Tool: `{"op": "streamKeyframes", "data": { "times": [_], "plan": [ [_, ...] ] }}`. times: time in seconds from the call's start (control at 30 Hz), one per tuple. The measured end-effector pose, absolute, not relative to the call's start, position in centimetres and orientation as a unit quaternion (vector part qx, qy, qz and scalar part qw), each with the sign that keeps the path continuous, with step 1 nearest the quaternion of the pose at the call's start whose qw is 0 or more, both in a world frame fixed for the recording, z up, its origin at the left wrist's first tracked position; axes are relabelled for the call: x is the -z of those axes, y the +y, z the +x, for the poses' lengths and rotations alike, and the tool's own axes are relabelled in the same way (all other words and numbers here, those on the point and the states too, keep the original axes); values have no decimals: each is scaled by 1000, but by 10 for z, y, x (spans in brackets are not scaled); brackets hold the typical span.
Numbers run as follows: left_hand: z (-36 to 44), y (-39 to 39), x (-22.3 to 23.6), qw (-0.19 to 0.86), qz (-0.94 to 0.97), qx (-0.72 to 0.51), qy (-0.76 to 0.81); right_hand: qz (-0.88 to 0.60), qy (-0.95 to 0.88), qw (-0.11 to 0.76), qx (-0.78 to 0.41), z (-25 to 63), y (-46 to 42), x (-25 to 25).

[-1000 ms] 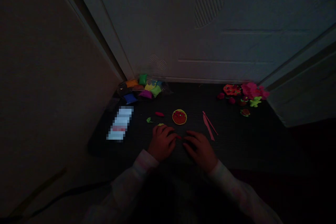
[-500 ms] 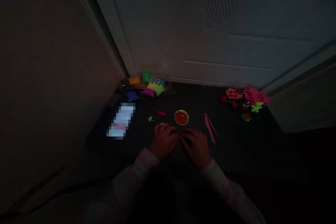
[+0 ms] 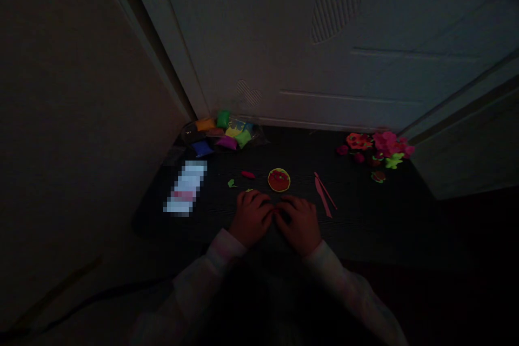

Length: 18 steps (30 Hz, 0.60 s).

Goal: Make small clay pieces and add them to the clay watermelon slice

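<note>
My left hand (image 3: 252, 217) and my right hand (image 3: 299, 223) meet at the fingertips above the dark table (image 3: 357, 216). Both are closed in a pinch, and whatever they may hold between them is too small and dim to make out. Just beyond the fingers lies a round clay disc (image 3: 279, 183) with a yellow rim, a red-orange face and bits of red and green on top. A red clay roll (image 3: 248, 174) and a green clay scrap (image 3: 232, 183) rest to its left. Another yellow-green bit is partly hidden behind my left fingers.
Pink modelling tools (image 3: 323, 195) lie right of my hands. Several bags of coloured clay (image 3: 227, 142) sit at the back left, near a blurred bright phone-like rectangle (image 3: 186, 186). Pink clay flowers (image 3: 390, 145) and other small clay pieces are at the back right, before a white panel (image 3: 259, 38).
My right hand has shifted slightly left and its fingers have drawn closer to those of my left hand. The whole view has moved a little. The clay pieces stay in place.
</note>
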<state>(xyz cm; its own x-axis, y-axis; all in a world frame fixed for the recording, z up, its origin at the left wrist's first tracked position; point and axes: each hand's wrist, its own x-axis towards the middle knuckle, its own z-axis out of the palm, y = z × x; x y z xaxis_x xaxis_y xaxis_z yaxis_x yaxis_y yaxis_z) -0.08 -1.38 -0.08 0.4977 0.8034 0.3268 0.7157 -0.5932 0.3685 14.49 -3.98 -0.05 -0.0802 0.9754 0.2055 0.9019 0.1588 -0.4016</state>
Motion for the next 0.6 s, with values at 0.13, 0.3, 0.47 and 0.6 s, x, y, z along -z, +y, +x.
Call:
{"op": "streamKeyframes", "data": {
  "times": [0.13,0.3,0.47,0.6],
  "plan": [
    [-1,-14,1,90,861,-239,440,-642,-730,214,-94,145,-39,0],
    [-1,-13,-1,91,861,-241,438,-645,-726,214,-100,145,-39,-2],
    [-1,-13,-1,89,860,-241,441,-640,-726,223,-111,146,-40,-3],
    [-1,-13,0,85,859,-244,442,-640,-727,220,-113,145,-39,-3]
  ]
}}
